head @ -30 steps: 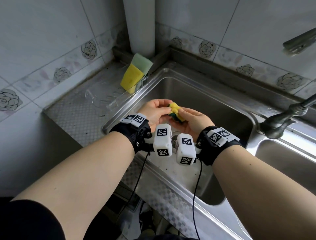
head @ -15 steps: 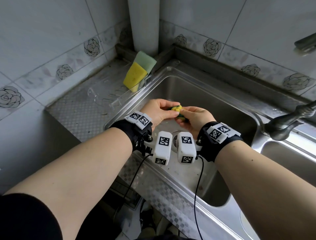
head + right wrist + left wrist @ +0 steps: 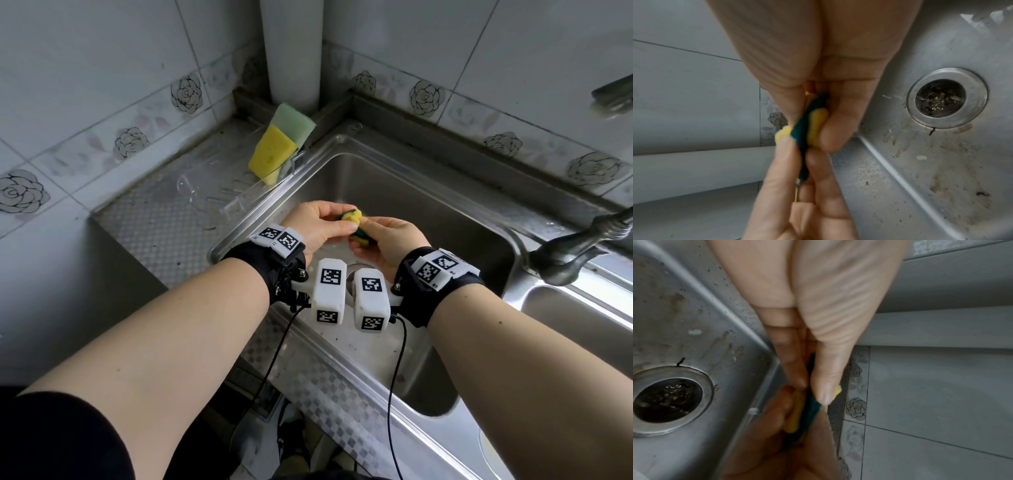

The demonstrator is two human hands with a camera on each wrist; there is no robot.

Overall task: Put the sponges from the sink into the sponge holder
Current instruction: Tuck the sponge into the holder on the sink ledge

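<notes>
A yellow sponge with a dark green scouring side is squeezed flat between both hands above the steel sink. My left hand pinches one end between thumb and fingers. From the other side my right hand pinches it too. A clear plastic sponge holder lies on the counter left of the sink; a yellow sponge and a pale green sponge stand in its far end.
The drain lies in the sink floor below the hands. A tap spout reaches in from the right over a second basin. A white pipe stands in the tiled corner behind the holder.
Both hands have closed tighter on the sponge, which now shows as a smaller squeezed lump. The hands stay over the same part of the sink.
</notes>
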